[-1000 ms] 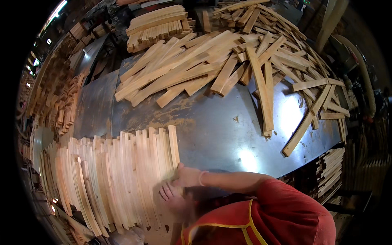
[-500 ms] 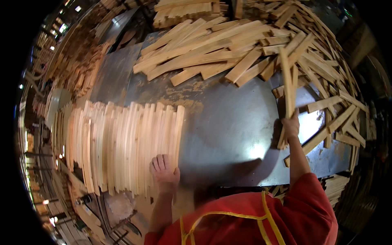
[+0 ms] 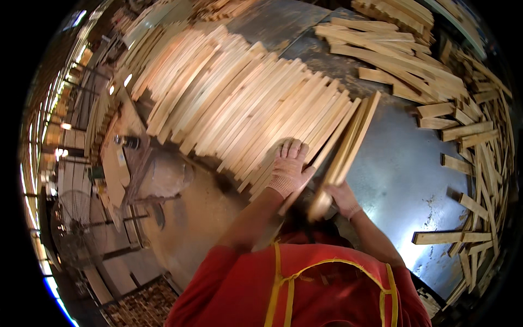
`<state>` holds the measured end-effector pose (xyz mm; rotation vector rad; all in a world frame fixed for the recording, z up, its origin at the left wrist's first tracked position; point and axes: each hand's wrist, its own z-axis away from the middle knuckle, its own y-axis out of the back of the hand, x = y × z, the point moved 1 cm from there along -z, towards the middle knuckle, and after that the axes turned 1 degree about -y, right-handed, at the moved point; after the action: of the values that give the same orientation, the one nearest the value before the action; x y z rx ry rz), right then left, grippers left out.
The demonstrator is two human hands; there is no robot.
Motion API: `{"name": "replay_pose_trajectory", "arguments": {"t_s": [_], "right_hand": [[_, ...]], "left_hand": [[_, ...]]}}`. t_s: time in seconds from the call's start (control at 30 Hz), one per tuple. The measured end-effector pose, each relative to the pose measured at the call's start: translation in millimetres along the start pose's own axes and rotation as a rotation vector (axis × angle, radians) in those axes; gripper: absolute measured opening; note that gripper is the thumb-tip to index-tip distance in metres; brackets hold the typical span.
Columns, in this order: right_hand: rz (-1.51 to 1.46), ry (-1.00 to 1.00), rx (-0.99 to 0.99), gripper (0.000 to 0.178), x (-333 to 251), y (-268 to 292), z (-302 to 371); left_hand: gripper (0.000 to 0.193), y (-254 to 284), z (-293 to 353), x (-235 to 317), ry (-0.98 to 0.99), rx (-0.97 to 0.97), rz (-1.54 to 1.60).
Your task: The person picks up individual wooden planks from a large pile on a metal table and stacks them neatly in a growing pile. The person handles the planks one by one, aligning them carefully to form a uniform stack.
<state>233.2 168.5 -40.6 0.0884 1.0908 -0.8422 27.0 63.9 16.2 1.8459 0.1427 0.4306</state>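
Pale wooden strips (image 3: 250, 103) line the grey metal worktop's (image 3: 395, 158) near edge; left hand (image 3: 290, 169) spread on them, right hand (image 3: 341, 198) gripping long tan wooden battens (image 3: 357, 139). Apparently adding; next needs flush alignment.

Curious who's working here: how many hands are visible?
2: the left hand rests on the row of wooden strips; the right hand holds separate strips beside it. I see no others.

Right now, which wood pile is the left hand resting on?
The neat row, packed side by side under the left hand; no hand touches the jumbled heap at the right or the far stack.
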Motion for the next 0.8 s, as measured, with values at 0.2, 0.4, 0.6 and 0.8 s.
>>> {"name": "replay_pose_trajectory", "arguments": {"t_s": [0.2,0.4,0.6,0.8], "right_hand": [[0.865,-0.327,0.02,0.072,-87.6,-35.2,-24.2],[0.465,0.061,0.456,0.079,-37.6,25.6,-43.6],[0.575,0.266,0.623,0.073,-20.6,66.4,-66.3],[0.603,-0.096,0.278,0.064,-110.3,57.6,-57.1]], "left_hand": [[0.063,10.1,123.9,-98.5,0.649,0.197,-0.218],[0.079,43.0,116.6,-64.9,1.512,0.514,1.601],[0.057,33.3,140.1,-11.0,0.65,-0.396,0.821],[0.074,14.9,-42.9,-38.3,0.743,-0.598,0.564]]}}
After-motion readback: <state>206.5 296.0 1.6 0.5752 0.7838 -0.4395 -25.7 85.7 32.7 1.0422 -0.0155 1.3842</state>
